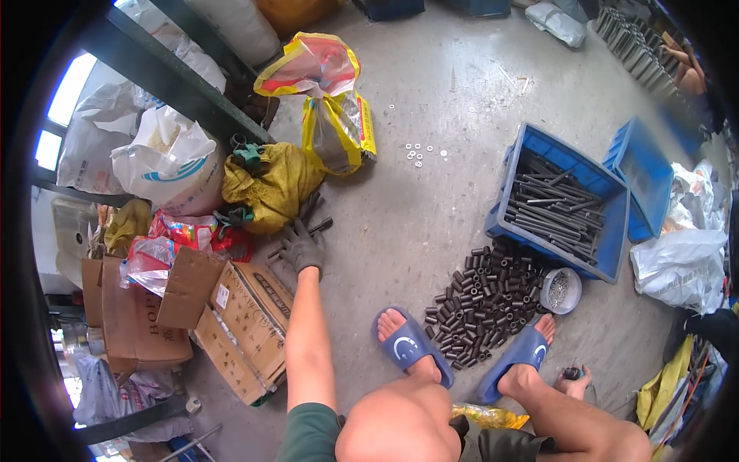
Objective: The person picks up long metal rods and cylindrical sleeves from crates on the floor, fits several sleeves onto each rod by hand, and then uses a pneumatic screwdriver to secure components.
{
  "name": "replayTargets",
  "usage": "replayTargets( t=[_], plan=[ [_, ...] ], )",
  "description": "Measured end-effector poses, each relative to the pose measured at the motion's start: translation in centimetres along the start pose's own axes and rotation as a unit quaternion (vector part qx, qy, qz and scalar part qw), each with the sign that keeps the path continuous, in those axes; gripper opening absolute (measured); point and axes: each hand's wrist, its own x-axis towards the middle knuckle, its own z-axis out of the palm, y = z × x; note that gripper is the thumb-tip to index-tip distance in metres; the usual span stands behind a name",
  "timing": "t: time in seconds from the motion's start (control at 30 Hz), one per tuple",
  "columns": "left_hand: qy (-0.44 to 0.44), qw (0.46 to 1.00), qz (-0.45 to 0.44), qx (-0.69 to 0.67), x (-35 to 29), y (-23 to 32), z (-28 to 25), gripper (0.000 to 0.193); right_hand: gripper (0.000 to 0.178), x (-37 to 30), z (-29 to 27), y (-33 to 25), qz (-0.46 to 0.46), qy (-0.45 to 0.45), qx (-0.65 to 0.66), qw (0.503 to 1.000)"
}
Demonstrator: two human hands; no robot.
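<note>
My left hand point(302, 248), in a grey glove, stretches out to the left with its fingers apart. It is over a few dark rods point(322, 225) on the floor, beside a yellow woven sack point(271, 189); whether it touches them I cannot tell. One rod's end looks thicker, like a sleeve. Low at the right, my right hand point(579, 383) is closed around a dark cylindrical object point(572, 373), mostly hidden by the fingers and leg. Between and beyond my feet lies a heap of short dark metal tubes point(485, 296).
A blue crate point(500, 219) of dark rods stands beyond the heap, next to a white tub point(560, 291) of small metal parts. Cardboard boxes point(245, 331) and bags line the left. Several washers point(418, 154) lie near an open yellow bag point(335, 131). Another person's hand point(689, 73) shows far right.
</note>
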Motion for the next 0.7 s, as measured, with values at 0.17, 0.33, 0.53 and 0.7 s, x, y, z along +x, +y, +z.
replayTargets(
  t=[0.17, 0.33, 0.53, 0.7],
  plan=[
    [-0.05, 0.996, 0.073, -0.022, 2.1, -2.4, -1.3, 0.046, 0.029, -0.9, 0.7, 1.3, -0.002, 0.002, -0.056, 0.998],
    [-0.128, 0.978, 0.124, -0.105, 1.8, -1.5, -2.9, 0.043, 0.029, -1.0, 0.0, -0.8, -0.028, 0.022, -0.077, 0.996],
    [0.041, 0.992, 0.118, -0.032, -4.9, -0.5, 0.7, 0.068, 0.029, -0.8, -1.5, -2.8, -0.056, 0.042, -0.109, 0.992],
    [0.034, 0.991, 0.129, -0.008, -3.1, -0.7, 1.8, 0.055, 0.029, -1.0, -2.2, -4.0, -0.074, 0.051, -0.135, 0.987]
  ],
)
